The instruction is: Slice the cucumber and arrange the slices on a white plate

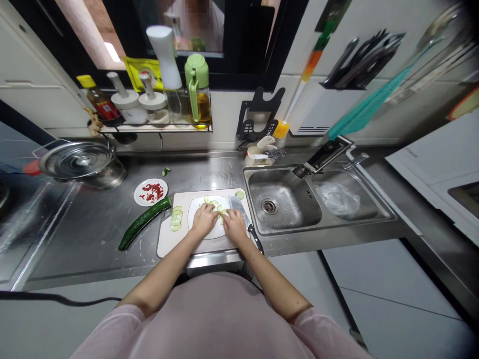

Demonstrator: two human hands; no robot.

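A white plate [213, 233] with pale green cucumber slices [212, 203] rests on a light cutting board [168, 243]. My left hand [203, 220] is over the plate's left part, its fingertips pinched at a slice. From the right, my right hand [235, 227] reaches over the plate's edge, its fingers closed on a cucumber slice [224, 212]. The two sets of fingertips nearly meet. A kitchen knife [256, 239] lies along the board's right side, its blade partly behind my right hand. More overlapping slices [176, 219] lie on the board's left side.
An uncut cucumber [144, 225] lies left of the board, below a small plate [138, 195] of chopped red pieces. A lidded steel pot [105, 174] stands farther left. At right is a double sink [288, 222] with a faucet [318, 159]. A condiment rack [160, 128] hangs behind.
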